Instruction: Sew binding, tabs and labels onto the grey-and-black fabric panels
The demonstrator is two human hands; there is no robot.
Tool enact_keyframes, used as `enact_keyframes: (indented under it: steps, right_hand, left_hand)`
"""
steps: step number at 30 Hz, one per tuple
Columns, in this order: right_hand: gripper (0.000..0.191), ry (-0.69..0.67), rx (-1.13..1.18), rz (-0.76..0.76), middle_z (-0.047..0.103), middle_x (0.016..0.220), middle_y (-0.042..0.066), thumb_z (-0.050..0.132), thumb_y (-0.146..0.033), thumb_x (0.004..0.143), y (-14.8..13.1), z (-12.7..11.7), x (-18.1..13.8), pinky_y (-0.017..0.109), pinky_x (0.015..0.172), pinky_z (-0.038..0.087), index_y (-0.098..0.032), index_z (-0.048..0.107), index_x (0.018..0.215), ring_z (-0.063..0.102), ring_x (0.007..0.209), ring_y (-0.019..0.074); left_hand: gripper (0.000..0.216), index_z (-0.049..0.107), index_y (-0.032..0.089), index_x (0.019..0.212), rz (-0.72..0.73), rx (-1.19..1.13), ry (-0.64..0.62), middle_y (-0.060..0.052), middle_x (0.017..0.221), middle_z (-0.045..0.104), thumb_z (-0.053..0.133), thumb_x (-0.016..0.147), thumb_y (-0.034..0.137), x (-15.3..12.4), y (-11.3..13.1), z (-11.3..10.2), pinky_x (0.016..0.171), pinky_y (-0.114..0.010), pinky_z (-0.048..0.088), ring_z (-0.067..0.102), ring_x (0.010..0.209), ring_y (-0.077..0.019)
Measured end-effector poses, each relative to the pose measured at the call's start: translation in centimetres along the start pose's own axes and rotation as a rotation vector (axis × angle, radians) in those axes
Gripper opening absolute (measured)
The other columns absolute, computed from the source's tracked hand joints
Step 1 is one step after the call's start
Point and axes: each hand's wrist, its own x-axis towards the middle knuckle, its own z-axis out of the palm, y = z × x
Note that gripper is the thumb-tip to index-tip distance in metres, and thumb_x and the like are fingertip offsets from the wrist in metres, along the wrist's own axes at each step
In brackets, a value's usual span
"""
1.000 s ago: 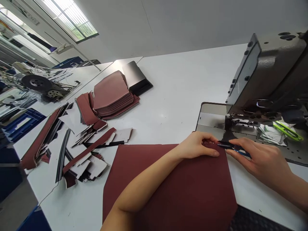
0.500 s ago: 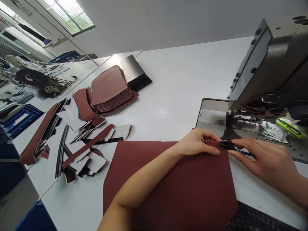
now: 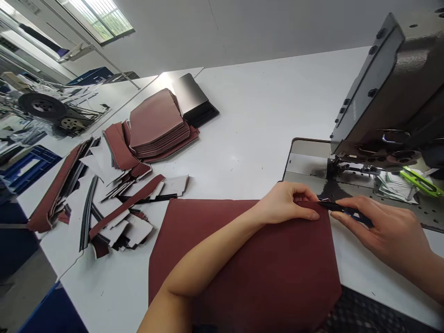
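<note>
A large dark red leather panel [image 3: 249, 259] lies flat on the white table [image 3: 263, 120] in front of me. My left hand [image 3: 287, 203] rests on its far right corner, fingers curled and pinching the edge. My right hand [image 3: 381, 226] is closed on a small black thread snipper with a blue grip [image 3: 342, 210], its tip touching the panel's corner right by my left fingertips. Both hands sit just in front of the sewing machine [image 3: 391, 97] and its metal bed plate [image 3: 308, 164].
A stack of red leather pieces [image 3: 157, 125] and a black sheet stack [image 3: 194, 101] lie at the back left. Loose red, white and black offcuts [image 3: 114, 203] are scattered at the left. Green snips [image 3: 418, 180] lie under the machine arm. Blue crates [image 3: 24, 169] stand beyond the table's left edge.
The camera tilted slightly, so everything shifts in the frame. My hands stay at the panel's corner, with the snipper tip still against the edge.
</note>
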Motion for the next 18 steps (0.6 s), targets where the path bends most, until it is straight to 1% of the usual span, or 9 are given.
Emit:
enact_keyframes:
  steps: [3,6,8,11,14,18]
  right_hand:
    - [0.027,0.008,0.053,0.105,0.068,0.076,-0.004,0.056,-0.048,0.103,-0.1,-0.1,0.0,0.030,0.054,0.040,-0.023,0.066,0.103,0.057,0.049,0.0125]
    - [0.032,-0.010,0.084,0.148,0.070,0.080,-0.003,0.052,-0.054,0.103,-0.2,-0.1,0.2,0.032,0.053,0.041,-0.025,0.066,0.104,0.058,0.050,0.0140]
    - [0.036,-0.057,0.096,0.127,0.071,0.083,-0.002,0.050,-0.056,0.103,-0.3,0.1,0.2,0.032,0.053,0.042,-0.024,0.065,0.104,0.058,0.050,0.0139]
    - [0.035,-0.118,0.099,0.106,0.072,0.086,-0.002,0.049,-0.054,0.104,-0.4,0.6,0.3,0.030,0.052,0.043,-0.024,0.066,0.104,0.062,0.054,0.0137]
    - [0.038,-0.178,0.121,0.142,0.072,0.081,-0.004,0.047,-0.058,0.103,-0.4,0.8,0.7,0.028,0.049,0.042,-0.026,0.067,0.101,0.063,0.054,0.0135]
    - [0.043,-0.309,0.147,0.203,0.070,0.077,-0.006,0.044,-0.065,0.101,0.0,0.5,1.2,0.029,0.046,0.040,-0.028,0.066,0.097,0.060,0.049,0.0145]
  left_hand:
    - [0.027,0.071,0.016,0.094,0.018,0.018,0.000,-0.002,0.088,0.068,0.083,0.072,0.029,-0.2,0.0,-0.5,0.074,-0.026,0.050,0.060,0.079,-0.0132]
    - [0.024,0.068,0.016,0.097,0.053,0.003,-0.014,-0.004,0.094,0.068,0.078,0.074,0.019,-0.2,-0.4,-0.9,0.082,-0.028,0.050,0.060,0.085,-0.0130]
    - [0.028,0.065,0.017,0.101,0.069,-0.028,-0.021,-0.005,0.097,0.070,0.075,0.075,0.014,-0.1,-0.6,-1.0,0.084,-0.029,0.049,0.060,0.085,-0.0121]
    - [0.032,0.061,0.017,0.102,0.076,-0.038,-0.026,-0.004,0.097,0.071,0.076,0.075,0.012,0.0,-0.7,-0.9,0.086,-0.029,0.049,0.061,0.084,-0.0117]
    - [0.034,0.062,0.017,0.101,0.096,-0.009,-0.030,-0.003,0.096,0.068,0.078,0.072,0.011,-0.1,-0.5,-0.7,0.086,-0.030,0.049,0.061,0.086,-0.0122]
    - [0.036,0.059,0.018,0.100,0.089,0.001,-0.037,-0.001,0.092,0.065,0.080,0.071,0.011,-0.2,-0.4,-0.3,0.086,-0.031,0.049,0.061,0.085,-0.0123]
